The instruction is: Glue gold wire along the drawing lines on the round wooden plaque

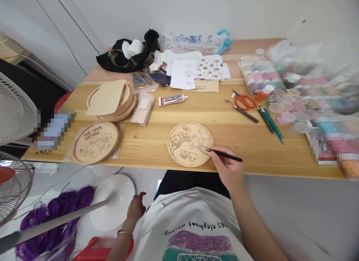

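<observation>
My right hand (228, 169) holds black tweezers (226, 155) like a pen. Their tip touches the right part of a round wooden board (186, 149) near the table's front edge. Line drawings of plants and small animals cover the board. My left hand (137, 206) hangs below the table edge, beside my lap, a finger stretched out and nothing visible in it. Left of the board, a rimmed round wooden plate (97, 143) with a line drawing rests on clear plastic. A glue tube (172, 100) lies behind the board.
Orange-handled scissors (244, 101), a dark-handled craft knife (244, 113) and pencils (269, 120) lie to the right, beside jars of coloured material (311, 89). Stacked wooden plates (117, 109), papers (183, 74) and a black bag (123, 55) sit farther back. A fan (14, 104) stands left.
</observation>
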`<action>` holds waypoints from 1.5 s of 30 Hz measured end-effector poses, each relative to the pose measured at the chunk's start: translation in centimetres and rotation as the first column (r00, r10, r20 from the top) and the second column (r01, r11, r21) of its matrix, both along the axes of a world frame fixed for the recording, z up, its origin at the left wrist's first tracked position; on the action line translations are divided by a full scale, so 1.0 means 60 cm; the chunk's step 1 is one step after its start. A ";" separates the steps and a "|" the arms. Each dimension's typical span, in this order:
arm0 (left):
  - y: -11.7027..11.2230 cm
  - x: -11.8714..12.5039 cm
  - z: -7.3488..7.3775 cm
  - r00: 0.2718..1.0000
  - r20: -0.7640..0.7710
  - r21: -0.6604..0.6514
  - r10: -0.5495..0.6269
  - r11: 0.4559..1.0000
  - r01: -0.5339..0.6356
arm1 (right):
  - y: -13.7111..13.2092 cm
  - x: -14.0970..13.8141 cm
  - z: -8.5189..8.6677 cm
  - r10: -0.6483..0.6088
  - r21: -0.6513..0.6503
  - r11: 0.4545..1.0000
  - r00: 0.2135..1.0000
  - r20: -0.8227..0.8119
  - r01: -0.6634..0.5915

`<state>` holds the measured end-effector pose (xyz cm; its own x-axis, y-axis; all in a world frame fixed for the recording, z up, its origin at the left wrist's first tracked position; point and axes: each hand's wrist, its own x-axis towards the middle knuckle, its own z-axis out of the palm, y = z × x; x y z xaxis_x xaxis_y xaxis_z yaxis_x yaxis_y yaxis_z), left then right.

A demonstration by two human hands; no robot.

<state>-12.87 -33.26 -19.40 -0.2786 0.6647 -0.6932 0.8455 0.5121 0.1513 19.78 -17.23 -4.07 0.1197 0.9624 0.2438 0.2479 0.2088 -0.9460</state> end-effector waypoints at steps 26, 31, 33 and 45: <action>0.124 0.030 0.155 0.863 0.448 0.515 0.233 0.722 -0.463 | 0.005 -0.004 0.003 -0.157 -0.118 0.982 0.985 -0.074 0.148; 0.142 0.039 0.226 0.846 0.514 0.469 0.140 0.781 -0.414 | 0.012 0.008 0.026 -0.160 -0.232 0.966 0.966 -0.201 0.111; 0.151 0.046 0.264 0.826 0.563 0.426 0.023 0.849 -0.314 | 0.012 0.012 0.038 -0.136 -0.272 0.960 0.962 -0.238 0.068; 0.264 0.153 0.331 0.748 0.484 0.835 -0.455 0.497 -0.238 | 0.007 0.013 0.064 -0.130 -0.436 0.898 0.911 -0.392 -0.060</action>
<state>-3.71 -17.40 0.48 0.0632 0.9694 0.2374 0.4168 -0.2417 0.8763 20.59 -16.81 -0.24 0.1510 0.9511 -0.2694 -0.1735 -0.2428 -0.9544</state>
